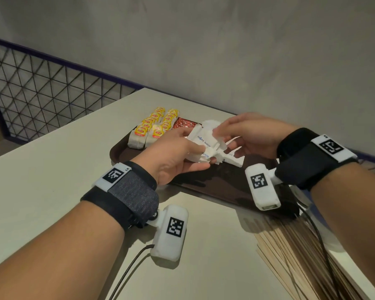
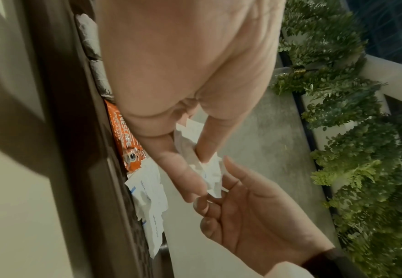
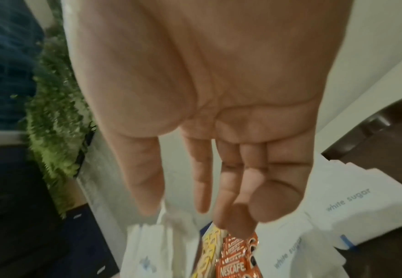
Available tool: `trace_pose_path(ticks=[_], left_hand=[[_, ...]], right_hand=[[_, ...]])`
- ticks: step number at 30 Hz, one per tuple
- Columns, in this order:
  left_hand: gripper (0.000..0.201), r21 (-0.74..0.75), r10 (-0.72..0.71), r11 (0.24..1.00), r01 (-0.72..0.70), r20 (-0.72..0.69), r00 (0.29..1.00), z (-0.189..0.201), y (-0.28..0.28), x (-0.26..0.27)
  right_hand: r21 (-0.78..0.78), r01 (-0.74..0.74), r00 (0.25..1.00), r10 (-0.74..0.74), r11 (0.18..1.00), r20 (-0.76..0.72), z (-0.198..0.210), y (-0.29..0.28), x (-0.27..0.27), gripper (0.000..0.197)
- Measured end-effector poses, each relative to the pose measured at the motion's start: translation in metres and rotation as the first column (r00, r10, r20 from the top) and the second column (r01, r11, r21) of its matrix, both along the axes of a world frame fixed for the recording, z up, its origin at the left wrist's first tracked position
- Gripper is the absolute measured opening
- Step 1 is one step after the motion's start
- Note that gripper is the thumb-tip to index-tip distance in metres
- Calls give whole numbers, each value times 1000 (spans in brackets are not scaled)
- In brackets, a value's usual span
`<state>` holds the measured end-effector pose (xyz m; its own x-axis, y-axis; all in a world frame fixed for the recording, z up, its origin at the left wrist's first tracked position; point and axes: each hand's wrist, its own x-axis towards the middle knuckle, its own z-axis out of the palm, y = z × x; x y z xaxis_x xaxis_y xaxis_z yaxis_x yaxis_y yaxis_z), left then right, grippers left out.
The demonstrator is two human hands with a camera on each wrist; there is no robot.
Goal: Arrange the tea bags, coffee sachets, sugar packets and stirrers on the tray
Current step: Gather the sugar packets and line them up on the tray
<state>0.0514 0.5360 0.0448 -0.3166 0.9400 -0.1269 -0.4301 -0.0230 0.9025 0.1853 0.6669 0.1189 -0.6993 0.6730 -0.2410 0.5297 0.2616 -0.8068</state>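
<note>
Grips a bundle of sugar packets (image 1: 200, 138) in the left hand (image 1: 173, 156) above the tray (image 1: 120, 154); touches them with loose, nearly straight fingers of the right hand (image 1: 253, 135).

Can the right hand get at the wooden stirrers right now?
Probably yes. The stirrers lie uncovered on the table close below it; only a cable crosses them. The right hand seems to hold nothing; the left hand grips the sugar packets.

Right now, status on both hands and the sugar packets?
Left hand grips sugar packets above tray; right hand touches the bundle. Already on tray: tea bags, coffee sachets. Off tray, on table: stirrers.
</note>
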Motion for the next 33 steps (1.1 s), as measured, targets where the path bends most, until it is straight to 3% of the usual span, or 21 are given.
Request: trace_pose_path(ticks=[2, 6, 10, 13, 15, 17, 19, 20, 23, 25, 29, 31, 33], left_hand=[[44, -8, 4, 1000, -4, 7, 1000, 1, -2, 1], [44, -33, 55, 998, -53, 50, 997, 2, -2, 0], [48, -38, 129, 991, -126, 85, 988, 3, 0, -1], [51, 2, 149, 989, -150, 85, 985, 3, 1, 1], [46, 11, 139, 990, -141, 96, 986, 3, 0, 4], [37, 7, 104, 994, -106, 122, 987, 5, -2, 4], [28, 10, 104, 994, -107, 152, 983, 7, -4, 3], [25, 11, 123, 992, -126, 156, 980, 7, -4, 1], [19, 29, 165, 985, -169, 120, 979, 8, -3, -1], [16, 32, 164, 986, -165, 40, 986, 6, -3, 0], [29, 96, 142, 986, -140, -20, 990, 3, -2, 2], [36, 128, 151, 981, -148, -17, 988, 5, -3, 4], [39, 129, 155, 980, -152, -8, 988, 7, -3, 5]], right_hand=[[66, -32, 999, 32, 997, 8, -1, -7, 1, 10], [80, 37, 997, -31, 996, -76, 0, -12, 11, 15], [-15, 177, 927, -172, 984, -332, 2, -20, 19, 16], [150, 209, 890, -125, 966, -439, -4, -28, 16, 14], [401, 121, 945, 19, 908, -327, -8, -34, 13, 11], [643, -27, 987, 123, 765, -105, -8, -40, 12, 4], [752, -133, 986, 164, 646, 33, -7, -44, 12, 2], [765, -154, 983, 173, 626, 57, -7, -45, 12, 2], [742, -156, 983, 174, 652, 54, -7, -47, 14, 12], [689, -110, 988, 154, 716, -1, -7, -49, 15, 19], [388, 128, 970, -34, 913, -241, -4, -45, 10, 14], [211, 156, 970, -108, 965, -219, -2, -42, 9, 20], [125, 112, 985, -94, 986, -143, -1, -41, 11, 21]])
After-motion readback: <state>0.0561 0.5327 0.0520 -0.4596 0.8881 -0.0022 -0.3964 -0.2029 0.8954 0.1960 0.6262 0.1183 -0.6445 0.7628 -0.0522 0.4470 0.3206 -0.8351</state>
